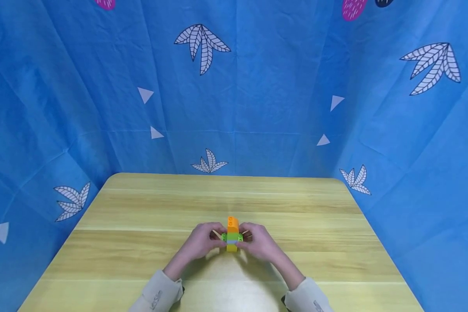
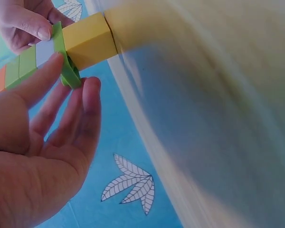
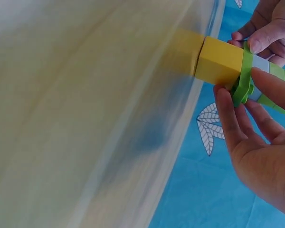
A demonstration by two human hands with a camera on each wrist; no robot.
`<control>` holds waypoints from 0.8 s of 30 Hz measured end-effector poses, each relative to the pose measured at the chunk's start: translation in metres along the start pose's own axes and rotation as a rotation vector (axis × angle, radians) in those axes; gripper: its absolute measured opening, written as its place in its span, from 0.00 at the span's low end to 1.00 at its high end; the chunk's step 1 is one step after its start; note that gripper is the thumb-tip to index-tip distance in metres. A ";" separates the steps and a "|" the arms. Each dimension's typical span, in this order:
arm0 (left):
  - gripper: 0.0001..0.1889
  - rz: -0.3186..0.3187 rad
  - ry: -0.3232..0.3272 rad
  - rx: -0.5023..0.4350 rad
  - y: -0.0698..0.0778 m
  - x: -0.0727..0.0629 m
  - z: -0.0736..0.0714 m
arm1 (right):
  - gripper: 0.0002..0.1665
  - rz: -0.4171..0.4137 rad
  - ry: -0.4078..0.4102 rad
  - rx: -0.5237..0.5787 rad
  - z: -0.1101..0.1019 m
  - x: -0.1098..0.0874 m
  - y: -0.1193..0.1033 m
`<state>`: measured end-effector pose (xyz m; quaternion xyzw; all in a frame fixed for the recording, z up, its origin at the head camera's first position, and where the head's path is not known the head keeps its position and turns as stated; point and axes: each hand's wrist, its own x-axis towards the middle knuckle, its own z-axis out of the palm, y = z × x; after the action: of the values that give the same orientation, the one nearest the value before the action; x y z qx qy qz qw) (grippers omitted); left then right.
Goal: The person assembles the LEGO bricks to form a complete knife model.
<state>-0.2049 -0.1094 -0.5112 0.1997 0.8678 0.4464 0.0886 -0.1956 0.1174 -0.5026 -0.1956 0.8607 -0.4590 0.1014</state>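
Note:
Upright on the table in the head view is a stack of toy building bricks. A yellow brick (image 2: 88, 40) forms its base, with a thin green plate (image 3: 245, 66) above that juts out on both sides. Then come a light blue brick (image 2: 44, 52), green bricks (image 2: 26, 64) and an orange brick (image 1: 232, 224) at the top. My left hand (image 1: 203, 240) pinches the plate's left end between thumb and fingers. At the opposite end, my right hand (image 1: 259, 242) pinches the same plate, thumb on the near side. Both hands partly hide its ends.
The stack stands around the middle of a wood-grain table (image 1: 140, 208) with rounded far corners. A blue curtain (image 1: 273, 86) with leaf prints hangs behind the table and along both its sides. Grey sleeves (image 1: 160, 292) cover the forearms.

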 end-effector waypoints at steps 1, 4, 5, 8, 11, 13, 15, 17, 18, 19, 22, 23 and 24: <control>0.13 0.003 0.002 0.001 0.000 0.001 0.000 | 0.16 0.000 0.003 0.004 0.000 0.001 0.000; 0.13 0.001 0.005 0.001 -0.001 0.004 -0.001 | 0.14 0.007 0.014 0.017 0.001 0.005 0.000; 0.14 -0.003 0.007 -0.001 -0.001 0.005 -0.001 | 0.14 0.013 0.018 0.021 0.001 0.006 0.000; 0.15 -0.019 0.013 -0.007 -0.002 0.009 -0.001 | 0.15 0.030 0.036 0.025 0.001 0.011 0.002; 0.15 -0.032 0.024 -0.014 -0.004 0.014 -0.001 | 0.16 0.040 0.058 0.028 0.002 0.016 0.005; 0.15 -0.045 0.031 -0.024 -0.005 0.018 0.000 | 0.18 0.046 0.075 0.037 0.001 0.020 0.007; 0.15 -0.058 0.039 -0.035 -0.005 0.022 0.000 | 0.19 0.050 0.091 0.045 0.001 0.024 0.009; 0.16 -0.070 0.044 -0.048 -0.005 0.025 0.001 | 0.21 0.066 0.107 0.053 0.001 0.027 0.010; 0.16 -0.078 0.046 -0.052 -0.005 0.027 0.001 | 0.22 0.072 0.114 0.055 0.001 0.029 0.011; 0.17 -0.084 0.050 -0.057 -0.004 0.028 0.002 | 0.23 0.080 0.121 0.057 0.001 0.030 0.012; 0.18 -0.100 0.059 -0.065 -0.003 0.032 0.004 | 0.25 0.105 0.141 0.064 0.001 0.035 0.014; 0.18 -0.108 0.063 -0.068 -0.003 0.033 0.004 | 0.25 0.108 0.147 0.067 0.000 0.036 0.014; 0.18 -0.115 0.069 -0.067 -0.003 0.034 0.005 | 0.25 0.110 0.152 0.065 0.000 0.037 0.014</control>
<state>-0.2351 -0.0925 -0.5155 0.1311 0.8648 0.4761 0.0907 -0.2329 0.1085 -0.5142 -0.1094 0.8599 -0.4942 0.0672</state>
